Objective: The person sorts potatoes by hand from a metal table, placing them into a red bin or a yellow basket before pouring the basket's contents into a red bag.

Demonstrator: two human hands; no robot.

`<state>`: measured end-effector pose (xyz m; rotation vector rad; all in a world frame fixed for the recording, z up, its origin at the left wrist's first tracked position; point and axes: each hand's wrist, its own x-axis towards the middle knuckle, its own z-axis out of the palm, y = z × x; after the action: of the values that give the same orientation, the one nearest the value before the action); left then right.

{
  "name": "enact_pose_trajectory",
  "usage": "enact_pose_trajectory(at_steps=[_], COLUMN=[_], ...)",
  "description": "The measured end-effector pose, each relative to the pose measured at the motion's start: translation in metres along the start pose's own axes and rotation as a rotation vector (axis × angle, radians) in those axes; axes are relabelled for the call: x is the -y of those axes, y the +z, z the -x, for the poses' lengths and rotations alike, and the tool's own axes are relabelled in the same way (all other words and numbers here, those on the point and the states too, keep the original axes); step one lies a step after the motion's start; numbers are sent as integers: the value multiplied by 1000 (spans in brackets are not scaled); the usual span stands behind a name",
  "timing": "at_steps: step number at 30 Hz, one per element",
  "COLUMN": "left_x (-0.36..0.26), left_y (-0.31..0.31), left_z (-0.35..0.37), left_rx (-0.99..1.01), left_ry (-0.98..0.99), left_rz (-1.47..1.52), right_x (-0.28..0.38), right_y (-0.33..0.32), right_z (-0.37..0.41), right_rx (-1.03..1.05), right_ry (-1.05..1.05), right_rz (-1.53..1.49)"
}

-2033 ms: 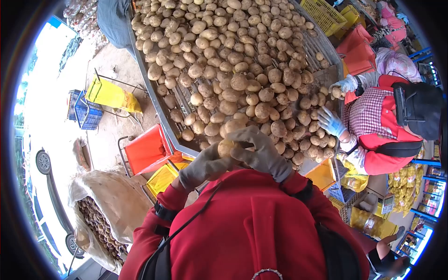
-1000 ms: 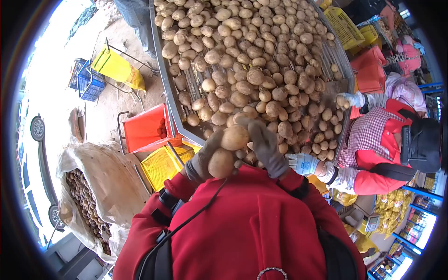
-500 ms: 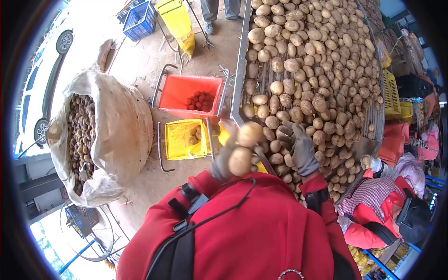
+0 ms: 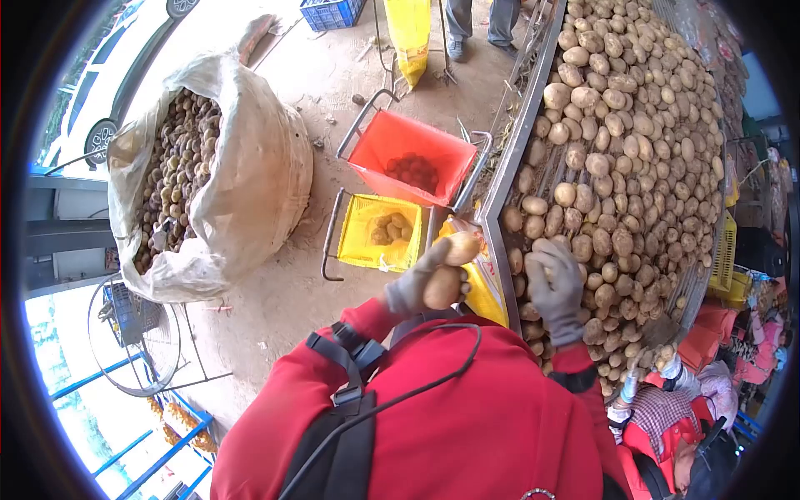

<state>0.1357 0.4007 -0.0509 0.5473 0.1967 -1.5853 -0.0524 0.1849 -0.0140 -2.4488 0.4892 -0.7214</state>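
Two potatoes [image 4: 442,288] are gripped in my grey-gloved left hand [image 4: 410,290], one above the other, beside the metal edge of the sorting table. My right hand [image 4: 557,292], gloved in grey too, is over the near left part of the potato heap [image 4: 633,167]. Its fingers are curled inward, and what lies under them is hidden. A yellow bag [image 4: 487,292] hangs at the table's corner, just right of my left hand and partly covered by the potatoes it holds.
Left of the table stand a red bin [image 4: 442,150] and a yellow bag-lined frame [image 4: 354,237], both with potatoes inside. A large white sack [image 4: 267,158] of potatoes stands further left. Another person in red [image 4: 667,425] works at lower right; someone's legs [image 4: 492,21] show at the top.
The view has swung, so the bins and table sit further right. My right hand's spread fingers have curled in. The left hand still holds two potatoes.
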Motion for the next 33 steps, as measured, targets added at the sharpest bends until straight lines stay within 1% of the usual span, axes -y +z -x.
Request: enact_pose_trajectory(at_steps=[1, 2, 3, 5, 6, 9, 11, 13, 14, 15, 16, 17, 18, 19, 20, 21, 23, 24, 25, 26, 27, 28, 29, 31, 33], left_x=[-1, -10, -17, -25, -27, -26, -23, -29, -35, -41, -47, -63, -79, -96, -102, -101, -89, -81, -64, -41, -16, 11, 36, 88, 110], left_y=[-27, -56, -79, -103, -100, -82, -80, -101, -113, -143, -164, -239, -242, -227, -199, -168, -111, -79, -38, -6, 15, 37, 59, 120, 123], left_z=[3, 3, 5, 15, 18, 19, 18, 11, 8, 5, -8, -18, -20, -23, -30, -29, -48, -59, -75, -94, -116, -134, -152, -160, -207], left_rx=[25, 29, 25, -16, 13, 155, 116, 87, 46, -213, -277, -329, -702, -1100, -1031, -963, -728, -613, -472, -298, -144, 46, 280, 375, 493], left_ry=[6, 30, 55, 161, 195, 239, 252, 268, 261, 299, 419, 381, 283, 232, 380, 538, 608, 649, 679, 615, 577, 616, 775, 482, 338], left_rz=[173, 312, 456, 625, 678, 686, 585, 461, 423, 348, 143, 9, 23, 1, -197, -366, -757, -948, -1178, -1145, -1297, -1619, -1957, -2219, -2437], right_x=[3, -8, -4, 9, 6, 7, 7, 7, 13, 8, -2, -11, -10, -8, -6, -1, 1, -5, -3, 0, 2, 0, 1, 2, 1], right_y=[-16, -23, -35, -51, -47, -46, -47, -48, -53, -50, -50, -50, -56, -61, -63, -64, -65, -51, -45, -41, -39, -34, -38, -54, -63], right_z=[11, 31, 44, 62, 75, 98, 104, 103, 98, 103, 118, 130, 135, 139, 145, 154, 161, 179, 188, 195, 202, 212, 218, 223, 233], right_rx=[-16, -16, 29, 140, 126, 135, 163, 176, 190, 156, 102, 57, 37, 36, 53, 27, 13, -27, 46, 118, 193, 111, 110, 106, 77], right_ry=[150, 266, 467, 849, 741, 765, 661, 586, 635, 586, 564, 529, 572, 622, 652, 674, 679, 703, 772, 842, 910, 909, 963, 1060, 1024], right_rz=[-6, -29, -78, -202, -173, -180, -155, -82, -81, -64, -13, 38, 43, 75, 87, 99, 90, 83, 83, 85, 91, 92, 30, -84, -49])
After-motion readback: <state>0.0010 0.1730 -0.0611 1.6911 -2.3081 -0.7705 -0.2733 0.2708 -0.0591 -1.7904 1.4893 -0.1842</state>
